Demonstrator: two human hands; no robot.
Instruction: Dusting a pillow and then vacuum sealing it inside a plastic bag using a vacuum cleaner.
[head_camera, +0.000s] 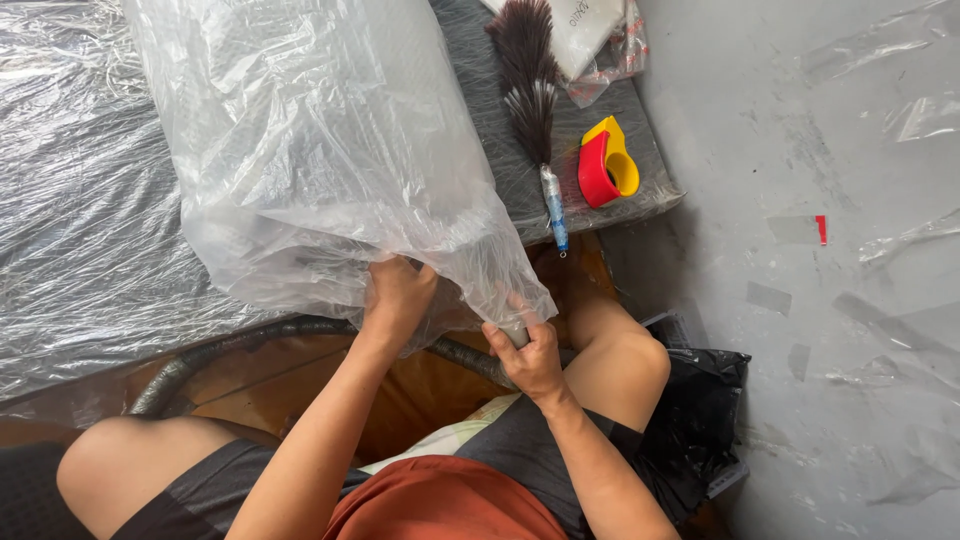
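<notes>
**Bag mouth gathered at the table edge**

Bag (320, 150), clear plastic, large and bulky, lies on the film-covered table (80, 230) with its open end hanging toward the seated person's knees. Left hand (398, 292) is closed in a fist on bunched film at the mouth, knuckles up. Right hand (530, 352) pinches the lower right corner of the film, thumb on top, fingers curled under.

To do this step well, judging from the frame: both hands should keep the film taut between them so the mouth stays gathered, grip close to the edge rather than deep in the folds, and pull evenly, since thin film like this would likely tear or slip under a one-sided tug.

Nearby, well apart from the hands: feather duster (530, 90) and red-and-yellow tape dispenser (607, 162) on the grey mat.

Hard to make out: contents of the bag, white and padded-looking, not identifiable through the creases. Top of the bag is cut off by the frame. Dark curved tube (240, 345) under the table edge passes behind both hands; whether the right fingers touch it cannot be told. Left fingertips hidden in the film.
</notes>
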